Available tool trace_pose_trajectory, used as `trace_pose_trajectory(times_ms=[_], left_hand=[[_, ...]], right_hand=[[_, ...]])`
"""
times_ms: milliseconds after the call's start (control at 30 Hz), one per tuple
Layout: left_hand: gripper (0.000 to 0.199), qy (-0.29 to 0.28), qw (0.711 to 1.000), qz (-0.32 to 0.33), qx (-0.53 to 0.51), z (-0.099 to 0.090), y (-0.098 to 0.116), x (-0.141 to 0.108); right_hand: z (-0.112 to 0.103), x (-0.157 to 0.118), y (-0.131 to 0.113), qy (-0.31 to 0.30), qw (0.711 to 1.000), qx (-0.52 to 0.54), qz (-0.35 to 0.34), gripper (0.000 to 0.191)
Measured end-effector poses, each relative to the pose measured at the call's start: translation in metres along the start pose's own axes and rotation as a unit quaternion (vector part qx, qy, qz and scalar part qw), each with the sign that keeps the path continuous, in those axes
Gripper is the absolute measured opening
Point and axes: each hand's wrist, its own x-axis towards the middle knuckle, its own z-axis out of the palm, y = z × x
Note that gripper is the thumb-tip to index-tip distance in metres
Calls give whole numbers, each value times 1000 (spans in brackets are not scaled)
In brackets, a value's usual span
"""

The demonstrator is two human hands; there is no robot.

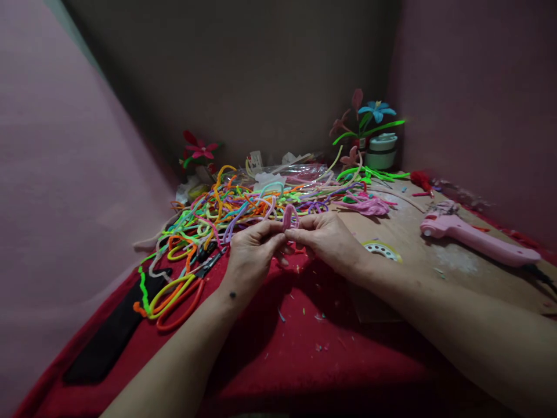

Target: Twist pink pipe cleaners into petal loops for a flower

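Note:
A pink pipe cleaner (288,216), bent into narrow loops, is held up between my two hands over the red cloth. My left hand (255,252) pinches its lower left side between thumb and fingers. From the other side my right hand (328,241) grips the same piece, thumb and forefinger closed near its base. The ends of the piece are hidden behind my fingers. Just beyond both hands lies a tangled heap of coloured pipe cleaners (243,200).
On cardboard (418,255) at right lie a pink hot glue gun (478,238), a white tape roll (383,251) and a pink bundle (368,204). Orange-handled scissors (202,293) and a black pouch (117,331) lie left. Pipe-cleaner flowers (376,110) stand behind.

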Motion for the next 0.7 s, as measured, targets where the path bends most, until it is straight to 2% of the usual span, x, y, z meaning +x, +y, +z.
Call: trace_pose_trajectory(times_ms=[67,167,333,500,700], left_hand=[[10,-5,1000,-14,11,1,1,1],[11,-15,999,-32,13,1,2,1],[7,-67,996,-60,4,-1,6,2],[5,-90,993,-79,2,-2,0,3],[5,-105,983,-72,131,-2,-3,1]], right_hand=[[1,1,0,25,1000,16,2,22],[2,2,-4,53,994,98,-10,19],[0,5,-4,13,982,185,24,19],[1,8,3,14,978,202,43,20],[2,7,5,14,981,188,35,22]])
